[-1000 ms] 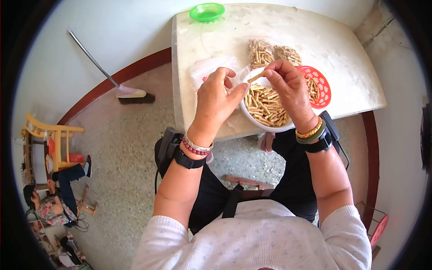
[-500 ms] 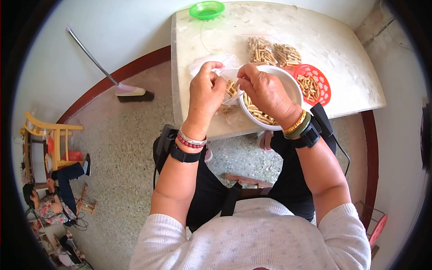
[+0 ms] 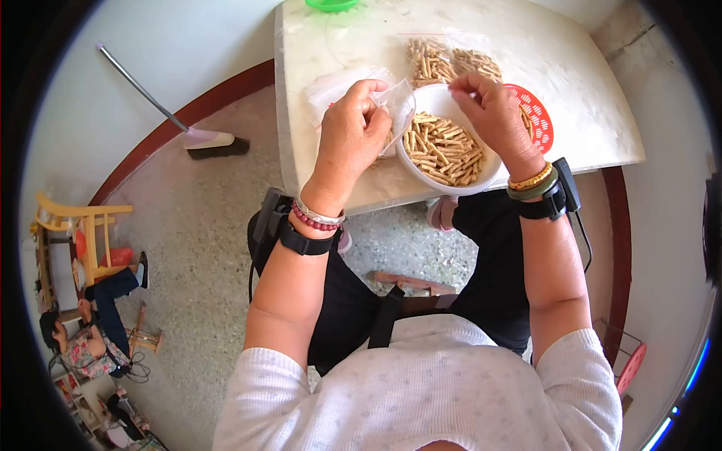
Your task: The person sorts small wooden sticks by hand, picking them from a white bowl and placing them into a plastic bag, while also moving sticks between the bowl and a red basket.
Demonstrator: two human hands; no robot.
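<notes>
My left hand [image 3: 352,128] is closed on the edge of a clear plastic bag [image 3: 402,101], which stands partly open toward the bowl. Some short tan sticks show low in the bag, mostly hidden behind my fingers. Beside it sits a white bowl [image 3: 492,167] holding many short tan sticks [image 3: 444,150], like cut dried root pieces. Over the bowl's right side hovers my right hand [image 3: 492,116], fingertips pinched together. Whatever it pinches, if anything, is too small to make out. Flat clear bags [image 3: 327,89] lie left of my left hand.
Two filled bags [image 3: 430,64] lie behind the bowl. A red slotted basket [image 3: 543,124] with more sticks is at right, partly behind my right hand. A green dish [image 3: 331,4] sits at the far edge. A broom [image 3: 210,140] leans leftward; a person [image 3: 86,349] sits far left.
My right hand has moved right, away from the bag's mouth to above the bowl's right side. My left hand still holds the bag. The view has shifted slightly.
</notes>
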